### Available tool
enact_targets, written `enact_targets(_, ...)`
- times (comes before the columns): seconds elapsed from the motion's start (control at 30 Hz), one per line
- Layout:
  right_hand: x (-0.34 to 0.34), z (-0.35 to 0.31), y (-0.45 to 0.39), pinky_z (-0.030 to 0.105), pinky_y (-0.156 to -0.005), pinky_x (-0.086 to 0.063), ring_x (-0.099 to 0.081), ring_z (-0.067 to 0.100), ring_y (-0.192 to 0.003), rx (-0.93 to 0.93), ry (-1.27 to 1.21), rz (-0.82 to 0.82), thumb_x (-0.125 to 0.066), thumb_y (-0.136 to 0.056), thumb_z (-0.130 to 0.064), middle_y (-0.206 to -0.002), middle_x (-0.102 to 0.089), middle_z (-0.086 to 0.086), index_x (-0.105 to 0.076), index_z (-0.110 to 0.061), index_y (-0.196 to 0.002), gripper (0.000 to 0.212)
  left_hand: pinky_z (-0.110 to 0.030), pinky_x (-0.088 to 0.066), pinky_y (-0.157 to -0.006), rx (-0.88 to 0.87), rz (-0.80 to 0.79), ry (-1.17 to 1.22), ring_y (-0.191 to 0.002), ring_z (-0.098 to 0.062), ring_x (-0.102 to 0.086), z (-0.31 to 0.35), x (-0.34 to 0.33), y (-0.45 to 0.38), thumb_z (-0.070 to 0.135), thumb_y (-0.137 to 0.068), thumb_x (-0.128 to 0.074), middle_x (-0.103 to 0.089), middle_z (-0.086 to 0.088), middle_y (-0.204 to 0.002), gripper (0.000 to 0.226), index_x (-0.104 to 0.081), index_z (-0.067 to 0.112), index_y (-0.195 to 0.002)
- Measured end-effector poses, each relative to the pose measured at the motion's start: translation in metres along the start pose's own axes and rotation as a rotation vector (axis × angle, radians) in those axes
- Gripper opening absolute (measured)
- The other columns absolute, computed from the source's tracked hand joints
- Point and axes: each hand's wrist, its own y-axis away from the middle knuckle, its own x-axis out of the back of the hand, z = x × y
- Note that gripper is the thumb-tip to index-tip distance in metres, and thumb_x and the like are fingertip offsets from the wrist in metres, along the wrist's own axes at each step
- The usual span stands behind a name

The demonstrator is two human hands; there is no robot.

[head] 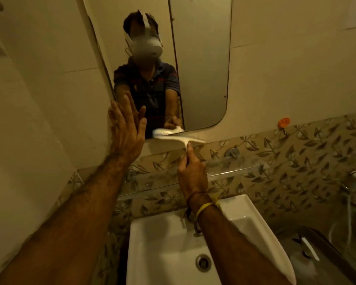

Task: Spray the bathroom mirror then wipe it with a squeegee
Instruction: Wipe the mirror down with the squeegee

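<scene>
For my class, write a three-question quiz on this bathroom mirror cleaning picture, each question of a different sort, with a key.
1. True or false: the right hand holds the squeegee by its handle.
2. Multiple choice: the squeegee blade lies at the mirror's A) top edge B) bottom edge C) right edge.
3. Short answer: how is the left hand placed?

Key
1. True.
2. B.
3. Open, fingers spread, palm at the mirror's lower left edge; it holds nothing. No spray bottle shows, and the white sink sits below.
</scene>
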Motion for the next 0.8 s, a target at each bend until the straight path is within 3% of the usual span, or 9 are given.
enact_targets(0.07, 0.007, 0.002, -0.001, 0.038, -0.071, -0.053, -0.067, 0.033, -0.084, -0.058, -0.046, -0.021, -0.045, -0.099, -0.022, -0.093, -0.072, 0.016, -0.044, -0.024, -0.148, 0.049, -0.065, -0.009, -0.124, 0.038, -0.035, -0.026, -0.157, -0.041, 0.009, -0.001, -0.002, 0.012, 0.049, -0.106, -0.036, 0.020, -0.014, -0.169, 0.078, 0.011, 0.022, -0.163)
enact_targets(0.17, 0.016, -0.012, -0.005, 0.034, -0.058, -0.049, -0.058, 0.019, -0.062, 0.019, -0.123, 0.067, -0.045, -0.100, -0.021, -0.070, -0.061, 0.005, -0.043, -0.026, -0.148, 0.048, -0.069, -0.004, -0.122, -0.027, -0.012, -0.183, -0.157, -0.038, 0.010, 0.000, -0.001, 0.030, 0.052, -0.106, -0.029, 0.016, -0.015, -0.170, 0.076, 0.009, 0.019, -0.163)
enact_targets(0.23, 0.020, -0.020, -0.007, 0.032, -0.054, -0.045, -0.053, 0.017, -0.056, 0.051, -0.129, 0.119, -0.045, -0.100, -0.023, -0.065, -0.057, 0.003, -0.045, -0.027, -0.147, 0.047, -0.070, -0.001, -0.121, -0.077, -0.017, -0.206, -0.158, -0.037, 0.010, 0.006, -0.002, 0.043, 0.055, -0.107, -0.024, 0.013, -0.017, -0.170, 0.073, 0.006, 0.019, -0.163)
enact_targets(0.37, 0.034, -0.017, 0.010, 0.042, -0.067, -0.056, -0.062, 0.022, -0.071, 0.038, -0.175, 0.143, -0.046, -0.100, -0.024, -0.084, -0.070, 0.009, -0.048, -0.025, -0.145, 0.045, -0.067, 0.000, -0.122, -0.128, -0.022, -0.176, -0.158, -0.038, 0.005, 0.023, -0.015, 0.080, 0.056, -0.102, -0.018, 0.006, -0.019, -0.170, 0.074, 0.001, 0.018, -0.163)
enact_targets(0.43, 0.044, -0.008, 0.024, 0.039, -0.077, -0.058, -0.064, 0.013, -0.081, 0.017, -0.175, 0.174, -0.048, -0.100, -0.024, -0.098, -0.074, 0.003, -0.050, -0.024, -0.144, 0.044, -0.065, -0.001, -0.124, -0.153, -0.014, -0.086, -0.158, -0.038, 0.002, 0.033, -0.026, 0.105, 0.052, -0.104, -0.025, 0.000, -0.020, -0.170, 0.072, -0.006, 0.016, -0.164)
enact_targets(0.57, 0.072, 0.021, 0.052, 0.028, -0.055, -0.045, -0.046, 0.005, -0.054, -0.003, -0.098, 0.224, -0.048, -0.099, -0.024, -0.066, -0.058, -0.006, -0.048, -0.028, -0.145, 0.046, -0.056, -0.002, -0.127, -0.230, -0.001, 0.199, -0.158, -0.038, -0.001, 0.057, -0.058, 0.159, 0.045, -0.108, -0.032, -0.008, -0.022, -0.169, 0.065, -0.018, 0.011, -0.162)
enact_targets(0.63, 0.093, 0.036, 0.066, 0.030, -0.053, -0.044, -0.047, 0.010, -0.055, -0.013, -0.069, 0.242, -0.048, -0.099, -0.024, -0.069, -0.058, 0.002, -0.050, -0.024, -0.142, 0.043, -0.050, -0.007, -0.130, -0.279, -0.016, 0.365, -0.159, -0.032, -0.002, 0.073, -0.078, 0.190, 0.041, -0.109, -0.033, -0.012, -0.018, -0.170, 0.062, -0.022, 0.009, -0.161)
enact_targets(0.8, 0.151, 0.081, 0.091, 0.014, -0.053, -0.045, -0.054, 0.000, -0.058, -0.147, -0.020, 0.392, -0.056, -0.097, -0.021, -0.074, -0.057, -0.006, -0.054, -0.009, -0.111, 0.019, -0.040, -0.028, -0.125, -0.228, -0.277, 0.608, -0.155, -0.028, -0.025, 0.116, -0.125, 0.267, 0.032, -0.108, -0.044, -0.032, -0.011, -0.164, 0.053, -0.038, 0.008, -0.155)
